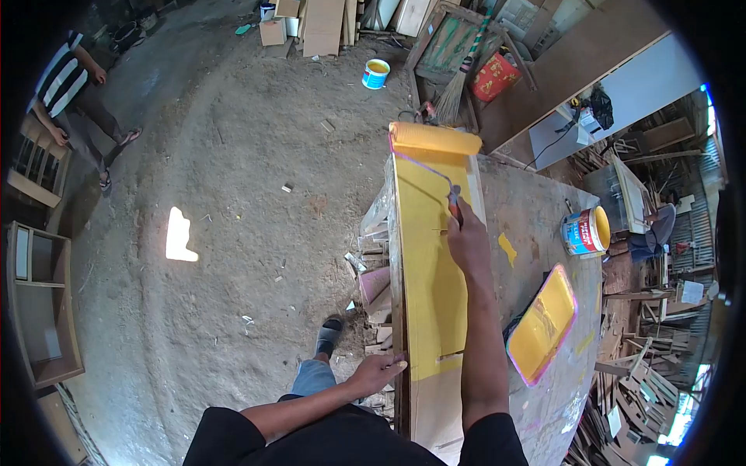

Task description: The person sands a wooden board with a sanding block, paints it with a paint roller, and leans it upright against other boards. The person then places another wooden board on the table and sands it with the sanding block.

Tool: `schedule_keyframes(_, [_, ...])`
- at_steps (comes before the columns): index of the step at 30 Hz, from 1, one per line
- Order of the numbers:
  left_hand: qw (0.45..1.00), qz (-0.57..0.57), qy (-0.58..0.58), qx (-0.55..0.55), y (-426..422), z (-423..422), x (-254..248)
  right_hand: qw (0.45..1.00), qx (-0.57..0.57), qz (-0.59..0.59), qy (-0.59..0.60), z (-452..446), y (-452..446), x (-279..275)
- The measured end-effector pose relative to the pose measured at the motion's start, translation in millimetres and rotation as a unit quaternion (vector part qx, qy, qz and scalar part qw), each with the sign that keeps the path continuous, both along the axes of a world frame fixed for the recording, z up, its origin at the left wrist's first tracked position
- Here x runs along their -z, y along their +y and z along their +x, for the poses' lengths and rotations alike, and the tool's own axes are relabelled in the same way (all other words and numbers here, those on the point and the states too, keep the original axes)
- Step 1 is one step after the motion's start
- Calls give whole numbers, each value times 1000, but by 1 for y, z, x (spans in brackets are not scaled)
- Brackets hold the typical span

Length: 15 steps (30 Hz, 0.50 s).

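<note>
My right hand [468, 237] is closed round the handle of a paint roller [437, 138], whose yellow-coated sleeve lies across the far end of a long wooden panel [432, 287]. Yellow paint covers most of the panel; the part nearest me is bare wood. My left hand [378, 374] grips the panel's left edge, with the thumb on top and the other fingers partly hidden. Right of my forearm, a paint tray [542, 326] holds yellow paint on the worktable [519, 202]. Beyond it stands an open paint bucket [584, 231].
A blue-and-white paint bucket [375, 74] stands on the dirt floor. A broom [452, 97] and a red bucket [495, 76] are beyond the table. A person [74, 93] stands far left near a wooden cabinet [45, 303]. Another person [651, 233] is at right, near scrap wood [637, 408].
</note>
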<state>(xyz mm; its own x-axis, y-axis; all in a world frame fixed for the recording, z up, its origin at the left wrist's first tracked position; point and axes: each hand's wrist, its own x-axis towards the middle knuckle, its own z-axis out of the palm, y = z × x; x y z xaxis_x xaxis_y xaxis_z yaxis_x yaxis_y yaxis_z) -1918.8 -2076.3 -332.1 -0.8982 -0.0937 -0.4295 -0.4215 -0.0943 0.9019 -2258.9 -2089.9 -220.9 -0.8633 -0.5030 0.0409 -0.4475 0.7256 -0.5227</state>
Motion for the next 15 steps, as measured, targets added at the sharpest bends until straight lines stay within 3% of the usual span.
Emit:
schedule_keyframes(3, [999, 27, 11, -46, 8, 4, 5, 998, -27, -15, 47, -12, 17, 15])
schedule_keyframes(7, [997, 64, -39, -18, 17, 14, 37, 998, -19, 52, 35, -37, -17, 9])
schedule_keyframes(8, [999, 37, -16, 6, -1, 3, -4, 998, -36, 33, 40, -39, -14, 6])
schedule_keyframes(9, [997, 73, 2, -23, 0, -1, -8, 997, -55, 6, 53, -37, -8, -1])
schedule_keyframes(15, [983, 168, -19, -75, 5, 17, 10, 999, 6, 50, -18, 80, 99, -14])
